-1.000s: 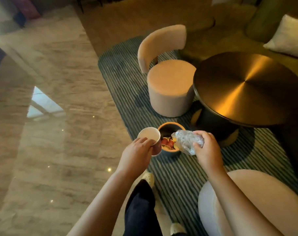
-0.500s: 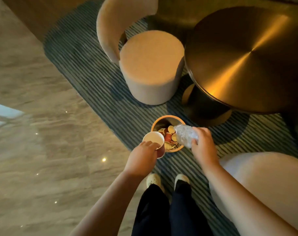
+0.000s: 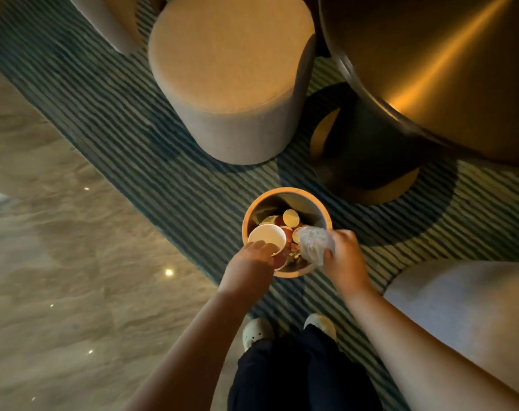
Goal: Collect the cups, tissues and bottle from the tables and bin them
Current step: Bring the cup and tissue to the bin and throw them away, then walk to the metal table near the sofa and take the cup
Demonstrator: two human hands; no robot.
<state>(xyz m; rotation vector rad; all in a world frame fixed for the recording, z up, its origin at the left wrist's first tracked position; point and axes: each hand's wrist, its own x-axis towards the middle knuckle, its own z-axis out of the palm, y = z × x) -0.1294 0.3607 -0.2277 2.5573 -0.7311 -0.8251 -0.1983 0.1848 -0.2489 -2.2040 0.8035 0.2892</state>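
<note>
A small round bin (image 3: 319, 204) with an orange rim stands on the striped rug right below me, with several cups inside. My left hand (image 3: 250, 266) grips a paper cup (image 3: 267, 237), white inside and red outside, held upright over the bin's left edge. My right hand (image 3: 342, 258) holds a crumpled clear plastic bottle (image 3: 313, 244) over the bin's right side. No tissues are in view.
A beige round chair (image 3: 231, 81) stands just beyond the bin. A dark round table (image 3: 430, 60) with a brass sheen and thick pedestal is at the upper right. Another pale seat (image 3: 465, 310) is close at my right. Polished stone floor (image 3: 59, 247) lies to the left.
I have stepped up to the bin and leaned over it. Both hands have moved from short of the bin to directly over its opening, still holding the cup and the bottle.
</note>
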